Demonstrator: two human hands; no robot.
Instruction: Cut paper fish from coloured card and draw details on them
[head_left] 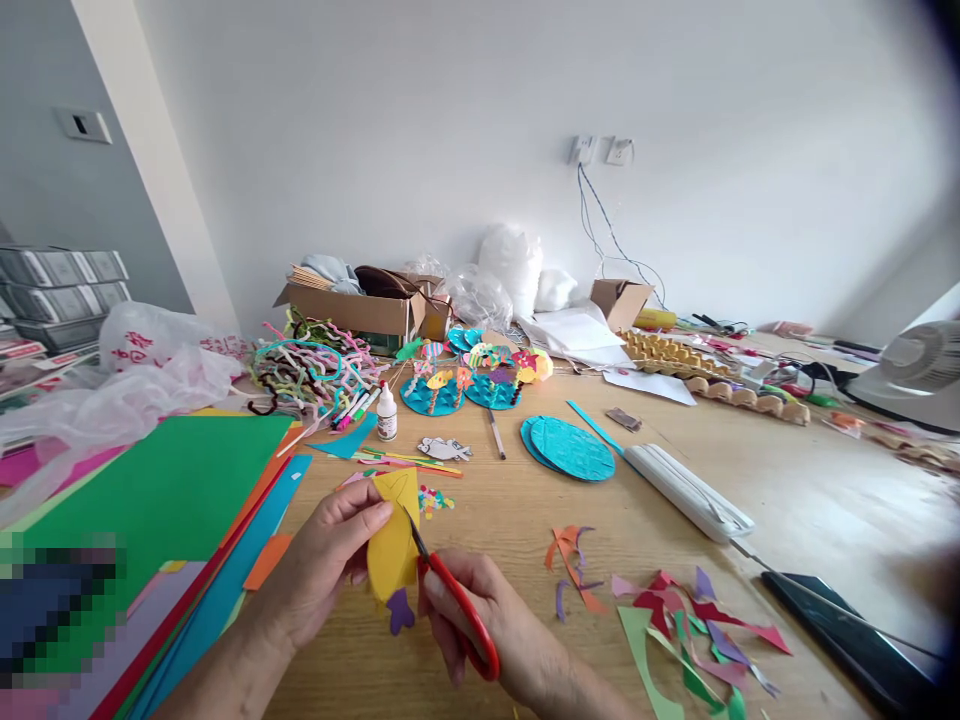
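Observation:
My left hand (334, 555) pinches a piece of yellow paper (390, 560) between thumb and fingers, above the wooden table. A pencil-like outline shows near the paper's top. In my right hand (480, 605) is a pair of red-handled scissors (459, 595), their dark blades touching the yellow paper near its right edge. Just below the yellow paper shows a small purple paper shape (401, 610); whether it is held or lies on the table I cannot tell. Beyond my hands lie a white fish cutout (445, 449) and several small coloured paper dots (435, 502).
Coloured paper sheets (165, 490) are stacked at left. Paper scraps (697, 640) and a phone (847, 640) lie at right, near a white power strip (686, 490). Blue discs (574, 447), a glue bottle (387, 415), pipe cleaners (319, 370) and a cardboard box (352, 310) stand farther back.

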